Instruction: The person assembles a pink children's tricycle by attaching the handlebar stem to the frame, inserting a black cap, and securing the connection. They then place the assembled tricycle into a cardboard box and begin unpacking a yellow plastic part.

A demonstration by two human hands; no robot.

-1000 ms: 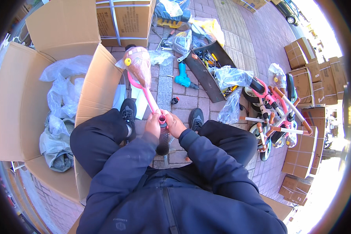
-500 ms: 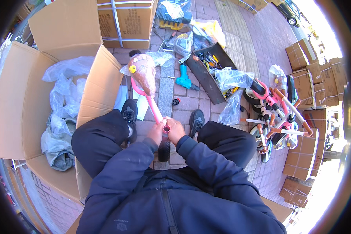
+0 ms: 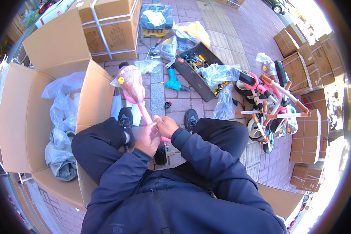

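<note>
A pink balance bike [image 3: 145, 113] stands between my knees, its saddle end wrapped in clear plastic with a round yellow spot. My left hand [image 3: 146, 141] is wrapped round the tube just beside its open round end. Against the other side of that end, my right hand [image 3: 167, 126] is closed with the thumb on top; its fingertips are hidden, and what they pinch cannot be made out. Under my hands shows a black wheel [image 3: 160, 154], with a bit of pink next to it.
To my left stands an open carton [image 3: 17, 117] with plastic wrapping inside. Ahead lie a teal power drill [image 3: 172, 81], a small black and red part [image 3: 168, 104] and a long toolbox [image 3: 191, 76]. Several pink and white bike parts [image 3: 277, 105] are heaped at right, before stacked cartons [image 3: 306, 136].
My right hand has shifted from gripping low beside the tube end to a closed hold slightly higher. My left hand has turned further round the tube. The whole view has shifted a little.
</note>
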